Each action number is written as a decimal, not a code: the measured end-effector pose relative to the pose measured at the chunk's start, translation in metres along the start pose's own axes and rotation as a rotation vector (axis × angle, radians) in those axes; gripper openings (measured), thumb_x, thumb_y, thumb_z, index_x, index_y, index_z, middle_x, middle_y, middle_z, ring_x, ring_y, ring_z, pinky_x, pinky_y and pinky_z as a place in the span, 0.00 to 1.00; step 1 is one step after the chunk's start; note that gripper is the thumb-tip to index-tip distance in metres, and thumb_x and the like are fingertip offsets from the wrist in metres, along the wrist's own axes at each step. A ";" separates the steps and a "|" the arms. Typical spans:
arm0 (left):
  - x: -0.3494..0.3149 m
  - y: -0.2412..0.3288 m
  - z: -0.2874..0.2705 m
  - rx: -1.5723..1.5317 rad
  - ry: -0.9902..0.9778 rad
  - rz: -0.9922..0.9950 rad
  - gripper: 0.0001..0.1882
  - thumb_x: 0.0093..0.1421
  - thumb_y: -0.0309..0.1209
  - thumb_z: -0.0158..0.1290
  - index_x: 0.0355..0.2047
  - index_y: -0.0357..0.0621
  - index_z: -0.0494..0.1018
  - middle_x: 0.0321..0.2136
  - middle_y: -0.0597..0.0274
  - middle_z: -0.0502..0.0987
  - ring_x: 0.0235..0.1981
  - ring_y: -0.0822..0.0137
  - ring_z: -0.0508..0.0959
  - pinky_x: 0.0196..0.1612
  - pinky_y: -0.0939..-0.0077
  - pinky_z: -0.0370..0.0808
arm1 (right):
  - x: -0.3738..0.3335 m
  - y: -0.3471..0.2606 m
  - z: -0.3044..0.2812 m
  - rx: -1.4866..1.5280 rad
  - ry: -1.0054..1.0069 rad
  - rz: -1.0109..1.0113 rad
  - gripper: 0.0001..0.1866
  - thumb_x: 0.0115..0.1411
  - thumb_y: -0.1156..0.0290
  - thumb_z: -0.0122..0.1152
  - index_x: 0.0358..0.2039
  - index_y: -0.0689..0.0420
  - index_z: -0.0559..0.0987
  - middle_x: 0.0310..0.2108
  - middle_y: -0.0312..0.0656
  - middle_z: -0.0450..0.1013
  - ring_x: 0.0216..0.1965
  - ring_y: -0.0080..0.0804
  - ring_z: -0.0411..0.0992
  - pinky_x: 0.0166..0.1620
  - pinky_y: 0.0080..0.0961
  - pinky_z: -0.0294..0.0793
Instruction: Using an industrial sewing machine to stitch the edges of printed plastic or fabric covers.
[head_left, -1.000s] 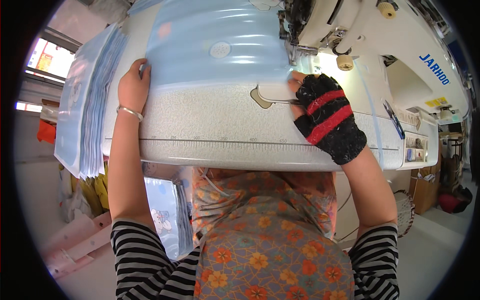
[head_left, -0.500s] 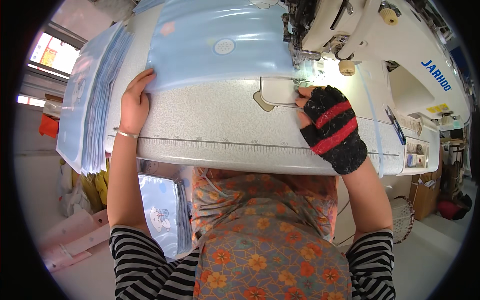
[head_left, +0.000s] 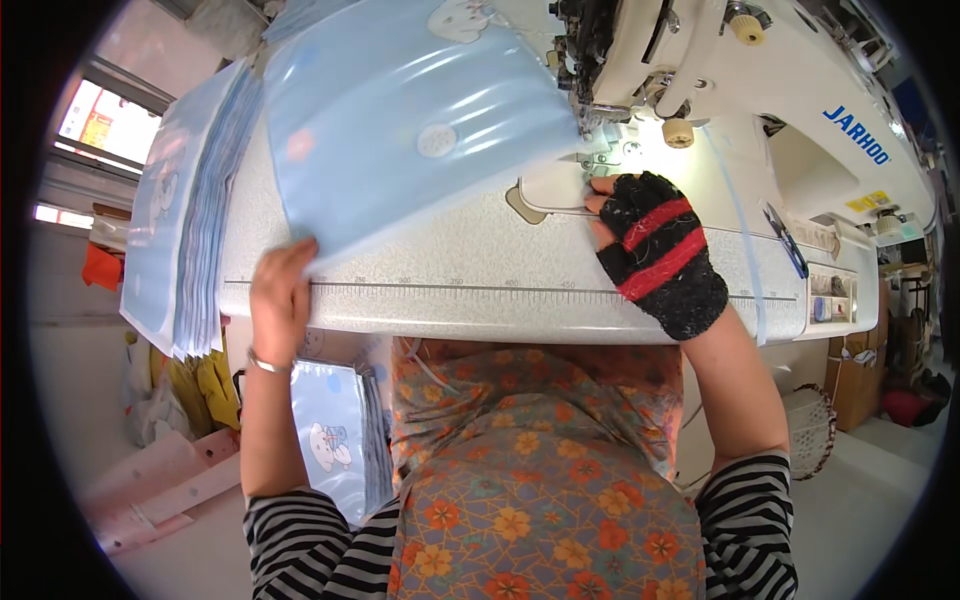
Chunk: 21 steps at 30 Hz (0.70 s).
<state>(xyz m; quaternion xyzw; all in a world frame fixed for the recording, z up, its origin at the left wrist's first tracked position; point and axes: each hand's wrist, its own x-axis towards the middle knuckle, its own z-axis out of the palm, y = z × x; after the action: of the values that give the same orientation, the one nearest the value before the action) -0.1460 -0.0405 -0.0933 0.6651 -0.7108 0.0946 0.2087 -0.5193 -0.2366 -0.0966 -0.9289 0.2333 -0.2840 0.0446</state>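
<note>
A pale blue plastic sheet with cartoon prints slants across the sewing machine table, one end at the presser foot. My bare left hand pinches its near left corner between thumb and fingers. My right hand, in a black fingerless glove with red stripes, lies on the table just in front of the needle area. Its bare fingertips are curled together at the edge of the white plate. Whatever may be between them is hidden.
A stack of folded blue sheets hangs over the table's left end; another stack sits below the front edge. The sewing machine head stands at the right. Blue-handled scissors and a small parts tray lie near the right edge.
My left hand has come toward me, pulling the sheet's near left corner with it, so the sheet now lies aslant. My right hand has stayed nearly in place.
</note>
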 end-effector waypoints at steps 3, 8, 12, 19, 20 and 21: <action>-0.041 0.031 0.000 0.005 0.041 0.018 0.19 0.45 0.14 0.47 0.38 0.37 0.78 0.40 0.52 0.80 0.35 0.55 0.77 0.43 0.62 0.74 | 0.000 -0.001 -0.001 -0.010 -0.004 0.007 0.12 0.51 0.76 0.61 0.39 0.58 0.79 0.42 0.45 0.76 0.45 0.46 0.73 0.52 0.39 0.71; -0.060 0.090 -0.007 0.053 0.095 0.100 0.20 0.42 0.18 0.50 0.37 0.42 0.79 0.39 0.59 0.81 0.33 0.62 0.76 0.39 0.65 0.72 | -0.001 -0.001 0.002 0.003 0.007 0.013 0.11 0.52 0.75 0.61 0.38 0.57 0.79 0.43 0.44 0.76 0.45 0.45 0.73 0.52 0.40 0.71; -0.054 0.097 -0.006 0.088 0.085 0.133 0.18 0.43 0.22 0.52 0.37 0.42 0.80 0.40 0.61 0.80 0.37 0.61 0.77 0.42 0.63 0.72 | -0.002 0.002 0.003 -0.001 0.017 0.018 0.11 0.52 0.75 0.61 0.38 0.56 0.79 0.42 0.44 0.76 0.45 0.46 0.73 0.51 0.40 0.72; -0.029 0.175 -0.036 -0.356 -0.054 0.464 0.11 0.47 0.24 0.58 0.33 0.36 0.79 0.38 0.55 0.80 0.42 0.59 0.79 0.42 0.66 0.79 | 0.003 -0.001 0.010 0.092 -0.108 0.095 0.10 0.55 0.74 0.58 0.39 0.57 0.80 0.41 0.47 0.76 0.45 0.48 0.73 0.51 0.39 0.72; -0.022 0.190 -0.030 -0.419 -0.079 0.485 0.12 0.47 0.24 0.57 0.34 0.35 0.79 0.40 0.54 0.80 0.44 0.58 0.79 0.43 0.66 0.79 | 0.005 0.021 0.014 0.031 -0.038 0.075 0.15 0.54 0.74 0.57 0.43 0.57 0.79 0.43 0.49 0.76 0.46 0.48 0.73 0.52 0.39 0.71; -0.017 0.201 -0.023 -0.485 -0.103 0.506 0.13 0.48 0.24 0.56 0.35 0.34 0.78 0.41 0.53 0.79 0.45 0.58 0.79 0.45 0.66 0.79 | -0.002 0.050 0.020 -0.112 0.003 0.120 0.16 0.54 0.74 0.58 0.45 0.57 0.78 0.43 0.49 0.76 0.47 0.48 0.73 0.53 0.38 0.71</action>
<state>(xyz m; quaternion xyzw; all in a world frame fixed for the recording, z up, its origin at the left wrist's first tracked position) -0.3397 0.0042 -0.0513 0.4030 -0.8643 -0.0620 0.2945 -0.5301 -0.2806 -0.1257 -0.9139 0.3043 -0.2686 0.0091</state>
